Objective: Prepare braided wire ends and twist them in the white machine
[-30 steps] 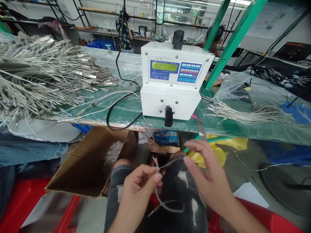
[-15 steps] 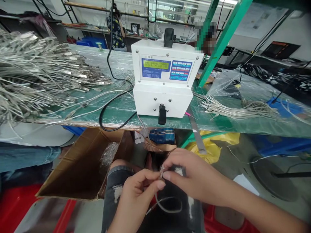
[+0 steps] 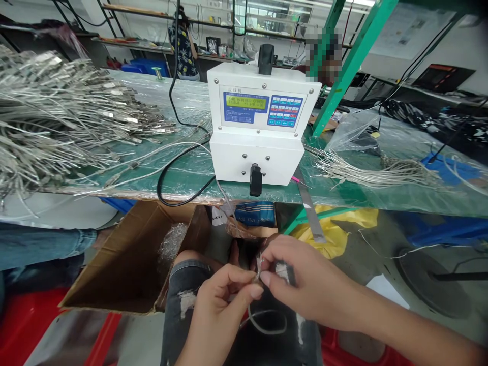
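Over my lap, my left hand [image 3: 229, 300] pinches the end of a thin grey-white cable [image 3: 270, 331] between thumb and forefinger. My right hand [image 3: 284, 272] is closed at the same spot, its thumb and forefinger on the frayed or wrapped tip of that cable. The fingertips of both hands nearly touch, and they partly hide the held end. Below them the cable hangs in a loop over dark ripped jeans [image 3: 186, 302]. Beyond the hands, a white machine [image 3: 259, 157] with a yellow-green display and a black front knob stands on the green bench [image 3: 183, 178].
A large heap of cables [image 3: 68, 112] covers the bench's left; a smaller cable bundle [image 3: 366, 170] lies right. A metal ruler [image 3: 310, 216] juts over the edge. Below are an open cardboard box [image 3: 125, 264] and a yellow bag [image 3: 335, 234]. Another person [image 3: 183, 48] is in the background.
Both hands have shifted slightly to the right with the cable. My right fingers have moved a little at the cable's tip.
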A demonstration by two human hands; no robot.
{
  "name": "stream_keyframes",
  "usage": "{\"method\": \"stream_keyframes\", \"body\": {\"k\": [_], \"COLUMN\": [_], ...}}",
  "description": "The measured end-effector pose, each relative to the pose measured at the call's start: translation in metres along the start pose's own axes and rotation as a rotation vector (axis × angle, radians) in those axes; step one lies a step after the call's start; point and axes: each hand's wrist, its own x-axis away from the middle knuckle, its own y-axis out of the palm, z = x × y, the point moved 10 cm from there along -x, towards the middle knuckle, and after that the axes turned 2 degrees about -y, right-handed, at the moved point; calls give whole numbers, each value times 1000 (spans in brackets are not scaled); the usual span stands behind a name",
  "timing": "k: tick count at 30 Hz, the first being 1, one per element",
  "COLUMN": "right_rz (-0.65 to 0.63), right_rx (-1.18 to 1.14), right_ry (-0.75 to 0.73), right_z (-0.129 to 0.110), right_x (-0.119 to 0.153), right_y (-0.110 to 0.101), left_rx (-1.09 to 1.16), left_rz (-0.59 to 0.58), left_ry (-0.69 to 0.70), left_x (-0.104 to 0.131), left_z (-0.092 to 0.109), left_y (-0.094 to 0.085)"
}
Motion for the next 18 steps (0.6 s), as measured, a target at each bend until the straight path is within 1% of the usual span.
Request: {"method": "stream_keyframes", "body": {"k": [2,4,6,8,9,10,11,12,13,15,18], "right_rz": [90,213,332,411,431,439,439,423,387,264,64], "right_rx": [121,291,465,589,625,636,611,545,442,172,-166], "right_ry": [-178,-408,-641,-845,-914,-946,-929,-865,-764,-499,-120], "right_z": [-13,-29,-41,-49,-50,-51,-49,-46,-41,-24,3], "right_x": [0,7,20,35,41,43,43,39,31,15,2], "right_y": [-5,-10,-11,-8,-6,-4,-6,-10,-13,-16,-5], "left_rx": [92,200,309,415,461,488,485,454,409,310,221], "left_rz": [-38,-115,-201,-272,-290,-292,-284,-263,-235,-178,-119], "left_ry": [-58,-129,-214,-327,-372,-391,-378,-335,-279,-175,-114], "left_x": [0,1,5,11,14,15,14,12,9,4,1], "left_z": [-4,-8,-12,-18,-20,-21,-20,-17,-14,-8,-6], "left_y": [6,16,29,40,44,45,43,40,35,24,12]}}
